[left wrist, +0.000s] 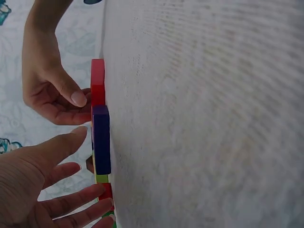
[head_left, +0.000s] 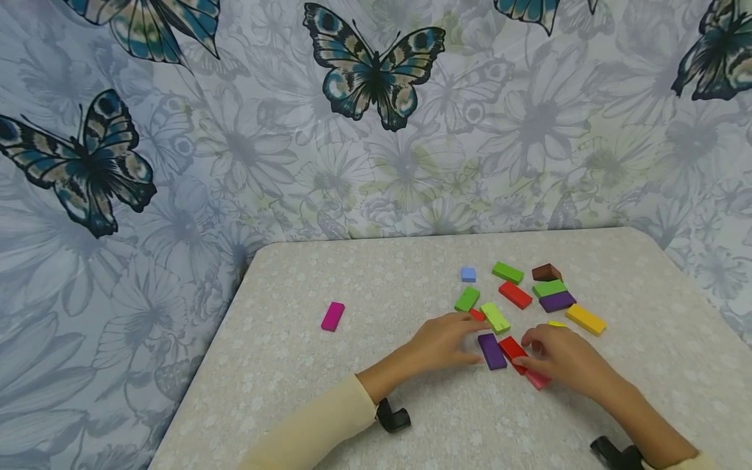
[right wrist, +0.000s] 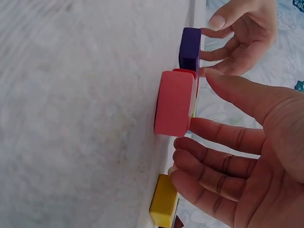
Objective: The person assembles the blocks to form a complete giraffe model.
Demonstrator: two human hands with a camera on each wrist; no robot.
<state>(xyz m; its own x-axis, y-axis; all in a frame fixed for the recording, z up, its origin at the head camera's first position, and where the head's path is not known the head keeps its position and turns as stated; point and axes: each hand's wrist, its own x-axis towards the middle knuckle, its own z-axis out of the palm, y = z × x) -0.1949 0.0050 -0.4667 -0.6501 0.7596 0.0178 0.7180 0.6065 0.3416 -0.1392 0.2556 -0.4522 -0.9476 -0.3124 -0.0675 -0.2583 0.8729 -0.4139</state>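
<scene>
My left hand (head_left: 448,339) reaches in from the left, its spread fingers at a mostly covered red block (head_left: 477,314) and its thumb near a purple block (head_left: 491,352). In the left wrist view nothing sits between that thumb and the fingers. My right hand (head_left: 564,359) hovers over the right side of the group, fingers loosely bent, thumb overlapping a red block (head_left: 512,352). Below it a pinkish-red block (right wrist: 175,103) lies by the fingertips, and a yellow block (right wrist: 164,202) is beside the lower fingers. A lime block (head_left: 495,318) lies just beyond both hands.
Farther back are green blocks (head_left: 508,272), a red block (head_left: 515,295), a light blue block (head_left: 468,275), a brown block (head_left: 546,272), a purple block (head_left: 557,301) and an orange-yellow block (head_left: 585,320). A magenta block (head_left: 333,316) lies alone at left on the patterned table (head_left: 282,365).
</scene>
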